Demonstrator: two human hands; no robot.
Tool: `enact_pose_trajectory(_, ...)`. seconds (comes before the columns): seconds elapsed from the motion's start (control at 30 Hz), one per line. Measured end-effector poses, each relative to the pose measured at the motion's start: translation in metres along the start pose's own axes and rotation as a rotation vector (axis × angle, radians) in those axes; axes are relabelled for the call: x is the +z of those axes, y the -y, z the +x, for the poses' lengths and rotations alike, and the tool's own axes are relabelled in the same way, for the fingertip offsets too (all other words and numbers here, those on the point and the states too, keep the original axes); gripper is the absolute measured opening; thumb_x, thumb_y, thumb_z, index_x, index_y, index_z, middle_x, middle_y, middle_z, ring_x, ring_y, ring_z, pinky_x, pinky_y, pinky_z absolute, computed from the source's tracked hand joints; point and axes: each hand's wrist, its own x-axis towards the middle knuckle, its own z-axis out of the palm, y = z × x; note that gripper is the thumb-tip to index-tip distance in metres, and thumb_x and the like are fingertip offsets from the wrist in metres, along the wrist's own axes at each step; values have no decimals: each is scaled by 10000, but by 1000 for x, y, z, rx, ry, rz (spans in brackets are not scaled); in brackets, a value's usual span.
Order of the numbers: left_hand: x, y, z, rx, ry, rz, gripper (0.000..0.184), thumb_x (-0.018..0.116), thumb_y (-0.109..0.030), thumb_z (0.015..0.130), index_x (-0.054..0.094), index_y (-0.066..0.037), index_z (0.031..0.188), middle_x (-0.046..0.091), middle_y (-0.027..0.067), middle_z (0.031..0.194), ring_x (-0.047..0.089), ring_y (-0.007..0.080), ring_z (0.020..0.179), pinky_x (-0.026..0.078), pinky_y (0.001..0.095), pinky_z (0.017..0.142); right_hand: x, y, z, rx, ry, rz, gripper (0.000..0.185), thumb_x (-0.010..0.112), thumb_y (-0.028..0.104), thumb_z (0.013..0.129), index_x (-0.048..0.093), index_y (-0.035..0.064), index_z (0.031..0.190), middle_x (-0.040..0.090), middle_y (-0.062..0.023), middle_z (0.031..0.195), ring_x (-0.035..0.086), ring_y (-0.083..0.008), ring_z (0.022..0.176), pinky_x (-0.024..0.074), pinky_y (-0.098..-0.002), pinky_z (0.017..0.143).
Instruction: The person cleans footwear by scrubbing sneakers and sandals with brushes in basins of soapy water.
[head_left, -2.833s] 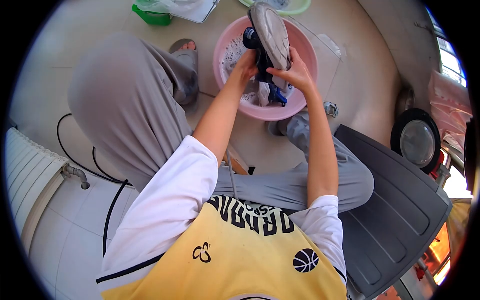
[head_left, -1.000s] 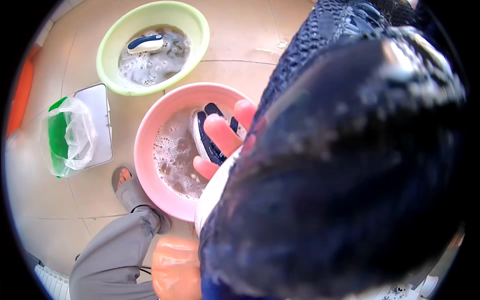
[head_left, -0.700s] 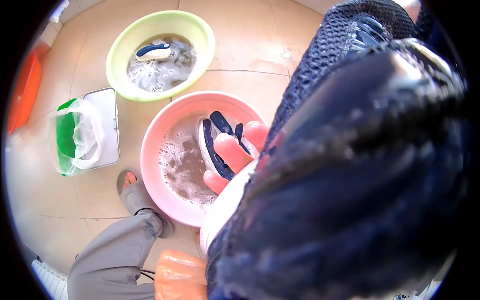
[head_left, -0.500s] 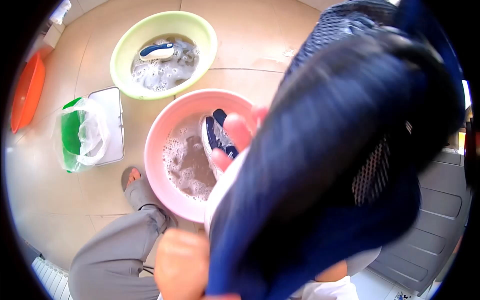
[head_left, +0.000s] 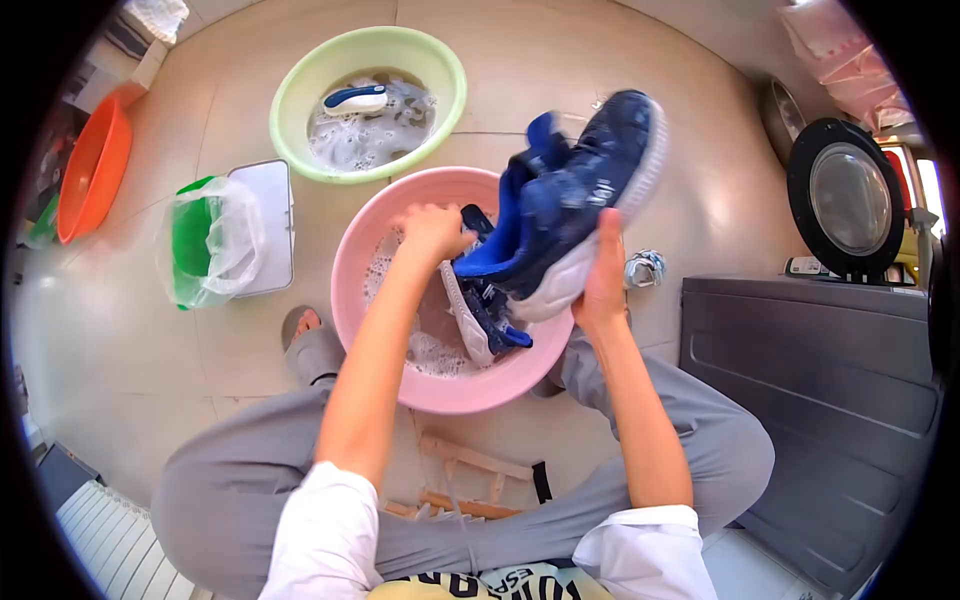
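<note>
My right hand (head_left: 603, 285) grips a navy blue sneaker (head_left: 575, 190) by its white sole, holding it tilted above the right side of a pink basin (head_left: 352, 290). My left hand (head_left: 437, 230) is over the basin's far left part with its fingers apart, near a second navy sneaker (head_left: 487, 315). That sneaker lies in the basin's murky, sudsy water, partly hidden by the raised one. Whether my left hand touches it, I cannot tell.
Beyond stands a green basin (head_left: 285, 120) of soapy water with a blue-and-white brush (head_left: 355, 100). Left are a plastic bag with something green (head_left: 195, 245), a white lid-like panel (head_left: 270, 225) and an orange basin (head_left: 95, 170). A grey appliance (head_left: 800, 380) stands right.
The sneaker that blurred across the right of the view, close to the camera, is now lower and farther off, beside the basin's right rim. My left hand is now over the pink basin.
</note>
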Motion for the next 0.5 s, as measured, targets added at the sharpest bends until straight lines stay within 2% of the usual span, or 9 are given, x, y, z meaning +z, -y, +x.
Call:
enact_pose_trajectory(0.03, 18, 5, 3, 27, -53, 388, 353, 487, -363, 856, 541, -60, 1029, 615, 141, 850, 592, 234, 924, 457, 368, 761, -6, -6, 5, -37, -196, -416, 588, 612, 379, 817, 445, -15, 1219, 583, -112, 1021, 571, -198, 906, 436, -290, 831)
enact_pose_trajectory(0.1, 40, 23, 15, 394, 180, 0, 282, 498, -266, 847, 553, -67, 1039, 613, 132, 926, 565, 271, 960, 434, 409, 816, 3, -9, -2, -275, -290, -963, 779, 688, 432, 723, 404, -87, 1230, 568, -192, 1067, 562, -249, 960, 414, -321, 854)
enact_pose_trajectory(0.13, 34, 25, 11, 383, 186, 6, 282, 498, -266, 847, 553, -67, 1039, 613, 132, 926, 565, 271, 960, 434, 409, 816, -1, -14, -3, -342, -299, -1180, 826, 699, 453, 701, 392, -100, 1233, 561, -225, 1080, 558, -275, 980, 408, -329, 861)
enact_pose_trajectory(0.2, 26, 21, 2, 598, 341, 314, 286, 500, -264, 843, 557, -58, 1034, 608, 147, 924, 568, 312, 932, 447, 398, 805, -5, -36, 3, -98, -316, -728, 808, 683, 460, 709, 403, -98, 1222, 546, -272, 1077, 540, -335, 1005, 395, -344, 878)
enact_pose_trajectory(0.23, 27, 20, -5, 339, 248, -63, 248, 506, -269, 847, 603, -105, 1005, 631, 76, 871, 608, 259, 780, 480, 369, 718, -4, -39, -1, -62, -294, -716, 819, 676, 477, 702, 409, -108, 1208, 549, -284, 1036, 530, -376, 987, 390, -344, 884)
enact_pose_trajectory(0.27, 29, 16, -9, 339, 245, -58, 248, 506, -269, 847, 603, -105, 1005, 631, 76, 871, 608, 259, 780, 480, 369, 718, -1, -41, -3, -154, -275, -762, 813, 679, 478, 695, 420, -111, 1192, 531, -295, 1055, 510, -390, 1005, 379, -358, 895)
enact_pose_trajectory(0.33, 32, 4, -17, -25, 281, -1269, 253, 500, -282, 864, 605, -89, 991, 639, 11, 872, 606, 199, 691, 488, 354, 663, 4, -46, 0, -311, -392, -952, 785, 674, 474, 716, 423, -87, 1206, 563, -222, 988, 534, -295, 971, 393, -351, 865)
enact_pose_trajectory(0.43, 28, -20, -42, -83, 554, -1625, 287, 484, -299, 890, 570, -78, 1051, 609, -1, 987, 576, 156, 840, 456, 339, 787, 19, -25, -12, -353, -267, -1010, 797, 698, 462, 686, 428, -88, 1196, 500, -270, 1113, 479, -350, 1070, 361, -378, 923)
enact_pose_trajectory(0.5, 17, -26, -48, -62, 718, -1831, 352, 432, -320, 913, 520, -76, 1151, 551, 33, 1150, 514, 144, 1013, 390, 317, 911, 23, -19, -13, -411, -219, -985, 818, 716, 456, 662, 425, -88, 1199, 496, -260, 1083, 479, -362, 1040, 370, -389, 906)
